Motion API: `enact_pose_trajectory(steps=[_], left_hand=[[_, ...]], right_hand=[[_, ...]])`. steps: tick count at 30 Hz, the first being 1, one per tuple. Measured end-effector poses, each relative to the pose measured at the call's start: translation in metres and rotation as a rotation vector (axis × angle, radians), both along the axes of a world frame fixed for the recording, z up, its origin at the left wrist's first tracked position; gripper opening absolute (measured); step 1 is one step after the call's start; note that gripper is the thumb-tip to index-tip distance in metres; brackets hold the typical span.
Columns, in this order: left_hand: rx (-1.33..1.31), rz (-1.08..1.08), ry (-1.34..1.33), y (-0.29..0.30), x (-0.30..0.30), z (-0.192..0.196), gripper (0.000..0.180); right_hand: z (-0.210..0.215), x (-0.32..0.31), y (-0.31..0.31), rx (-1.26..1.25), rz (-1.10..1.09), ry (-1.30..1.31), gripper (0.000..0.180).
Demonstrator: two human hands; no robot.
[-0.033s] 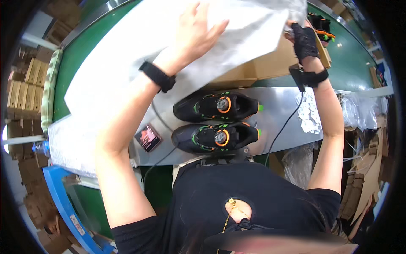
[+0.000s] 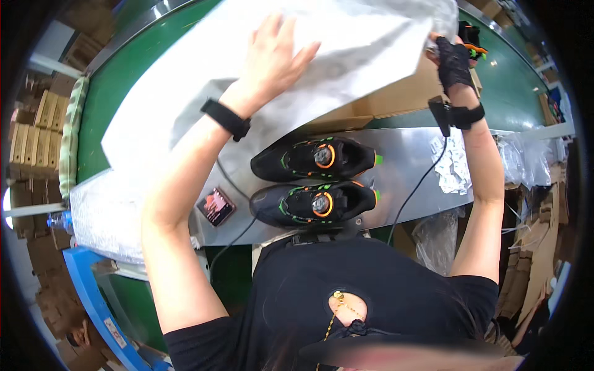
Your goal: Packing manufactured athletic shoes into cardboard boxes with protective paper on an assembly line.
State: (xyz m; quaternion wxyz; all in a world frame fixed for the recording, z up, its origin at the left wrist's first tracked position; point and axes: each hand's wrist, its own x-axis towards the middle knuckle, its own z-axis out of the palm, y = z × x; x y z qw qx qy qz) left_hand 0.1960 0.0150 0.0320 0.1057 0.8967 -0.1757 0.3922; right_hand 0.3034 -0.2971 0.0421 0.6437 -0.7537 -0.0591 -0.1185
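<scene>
A large sheet of thin white wrapping paper spreads over an open cardboard box and hides most of it. My left hand lies on the sheet, fingers spread, gripping nothing. At the sheet's right end, my right hand, in a black fingerless glove, is closed on the paper's edge. Nearer to me, two black sneakers with orange and green trim, the far sneaker and the near sneaker, sit side by side on the metal tabletop, toes to the left.
A phone lies left of the sneakers. Small white paper slips are piled at the right. Black cables run from near my wrists toward me. Another dark shoe shows beyond my right hand, on the green surface.
My left hand has slid slightly left and toward me over the paper. My right hand has shifted a little to the right, drawing the sheet's edge along.
</scene>
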Motion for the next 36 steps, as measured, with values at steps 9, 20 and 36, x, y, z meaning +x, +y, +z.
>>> enact_pose_trajectory(steps=[9,20,36], left_hand=[[0.18,0.301,0.169,0.06,-0.039,-0.064,0.062],[-1.614,0.29,1.293,0.093,-0.059,-0.09,0.073],[-1.34,0.115,0.56,0.081,-0.058,-0.144,0.032]], right_hand=[[-0.029,0.048,-0.182,-0.159,-0.83,-0.19,0.035],[-0.031,0.004,-0.229,-1.068,-1.034,-0.425,0.065],[-0.083,-0.244,0.067,-1.185,0.886,-0.68,0.037]])
